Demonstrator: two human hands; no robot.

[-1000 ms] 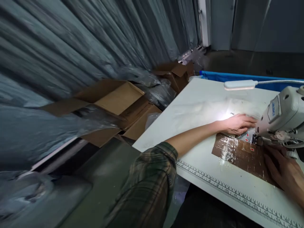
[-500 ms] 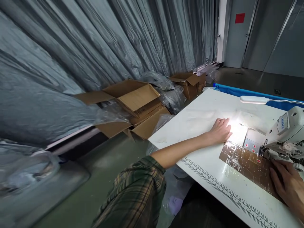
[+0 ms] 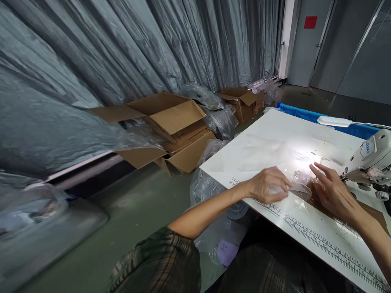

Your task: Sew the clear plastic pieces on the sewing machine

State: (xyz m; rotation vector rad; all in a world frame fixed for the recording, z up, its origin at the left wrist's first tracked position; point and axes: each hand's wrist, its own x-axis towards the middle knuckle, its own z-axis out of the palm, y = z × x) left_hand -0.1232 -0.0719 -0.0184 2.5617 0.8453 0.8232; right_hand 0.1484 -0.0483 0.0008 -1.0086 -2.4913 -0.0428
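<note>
My left hand (image 3: 269, 185) is closed in a pinch on a clear plastic piece (image 3: 297, 183) near the front edge of the white sewing table (image 3: 269, 134), just above the printed ruler (image 3: 320, 240). My right hand (image 3: 331, 189) lies beside it with fingers stretched out, resting on the same plastic over a brown patch (image 3: 371, 209) of the table. The white sewing machine (image 3: 371, 156) stands to the right of both hands, lit by its lamp (image 3: 334, 121).
Open cardboard boxes (image 3: 171, 118) and plastic bags (image 3: 220, 122) lie on the green floor left of the table. Grey plastic sheeting (image 3: 122, 49) hangs along the wall. A blue edge (image 3: 305, 114) borders the table's far side. More clear bags (image 3: 220, 240) hang under the table.
My left hand has drawn back from beside the needle toward the front edge, taking the clear plastic with it. My right hand has moved left, away from the machine. The view swung right.
</note>
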